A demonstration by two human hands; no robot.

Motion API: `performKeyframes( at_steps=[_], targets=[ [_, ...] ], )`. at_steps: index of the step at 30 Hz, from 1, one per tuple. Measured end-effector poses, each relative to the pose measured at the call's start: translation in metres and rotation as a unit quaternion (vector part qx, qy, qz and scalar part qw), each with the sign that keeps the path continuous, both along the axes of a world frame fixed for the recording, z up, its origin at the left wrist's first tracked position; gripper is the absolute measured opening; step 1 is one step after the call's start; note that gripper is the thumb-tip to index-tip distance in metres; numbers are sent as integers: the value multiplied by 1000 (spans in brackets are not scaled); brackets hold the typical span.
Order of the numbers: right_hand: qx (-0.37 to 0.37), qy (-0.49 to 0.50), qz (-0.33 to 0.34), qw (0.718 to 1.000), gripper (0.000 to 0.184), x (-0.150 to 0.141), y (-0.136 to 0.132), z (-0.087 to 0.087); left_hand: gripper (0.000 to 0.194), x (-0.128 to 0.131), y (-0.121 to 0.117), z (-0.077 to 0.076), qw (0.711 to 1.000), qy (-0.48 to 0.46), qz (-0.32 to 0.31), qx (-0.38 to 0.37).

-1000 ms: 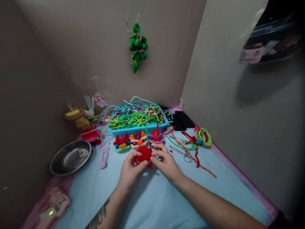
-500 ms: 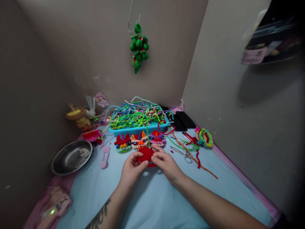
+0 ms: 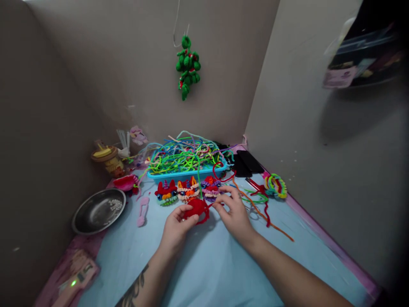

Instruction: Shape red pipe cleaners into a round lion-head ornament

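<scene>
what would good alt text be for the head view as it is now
A person's left hand holds a fuzzy red piece over a blue cloth while the right hand pinches a red strand at its edge. Behind it, three colourful toy heads line up before a blue tray heaped with tangled strands; a grey bowl is at left.

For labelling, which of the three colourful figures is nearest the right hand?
The rightmost, purple-trimmed figure; the red-eared left one and cream-trimmed middle one are farther from the right hand.
</scene>
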State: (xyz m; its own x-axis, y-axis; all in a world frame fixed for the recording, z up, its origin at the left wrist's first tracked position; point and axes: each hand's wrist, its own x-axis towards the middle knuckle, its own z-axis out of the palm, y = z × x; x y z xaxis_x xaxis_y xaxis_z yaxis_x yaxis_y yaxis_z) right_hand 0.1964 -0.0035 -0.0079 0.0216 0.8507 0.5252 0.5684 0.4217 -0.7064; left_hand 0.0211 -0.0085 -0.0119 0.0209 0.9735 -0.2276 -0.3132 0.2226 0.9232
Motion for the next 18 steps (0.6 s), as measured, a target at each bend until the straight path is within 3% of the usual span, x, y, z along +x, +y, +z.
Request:
performKeyframes(
  at_steps=[2, 6, 10, 15, 18],
  targets=[
    [-6, 0, -19, 1000, 6, 5, 4, -1, 41, 1, -1, 2, 1000, -6, -13, -4],
    [4, -4, 9, 1000, 16, 2, 2, -2, 37, -1, -3, 4, 1000, -15, -18, 7],
    [-5, -13, 17, 1000, 12, -8, -5, -2, 30, -3, -3, 4, 999, -35, -21, 27],
    [-105, 89, 52, 989, 4, -14, -3, -6, 26, -1, -4, 3, 999, -21, -35, 20],
    [-153, 159, 87, 971, 11, -15, -1, -9, 27, -1, -4, 4, 999, -9, -45, 21]
  ],
)
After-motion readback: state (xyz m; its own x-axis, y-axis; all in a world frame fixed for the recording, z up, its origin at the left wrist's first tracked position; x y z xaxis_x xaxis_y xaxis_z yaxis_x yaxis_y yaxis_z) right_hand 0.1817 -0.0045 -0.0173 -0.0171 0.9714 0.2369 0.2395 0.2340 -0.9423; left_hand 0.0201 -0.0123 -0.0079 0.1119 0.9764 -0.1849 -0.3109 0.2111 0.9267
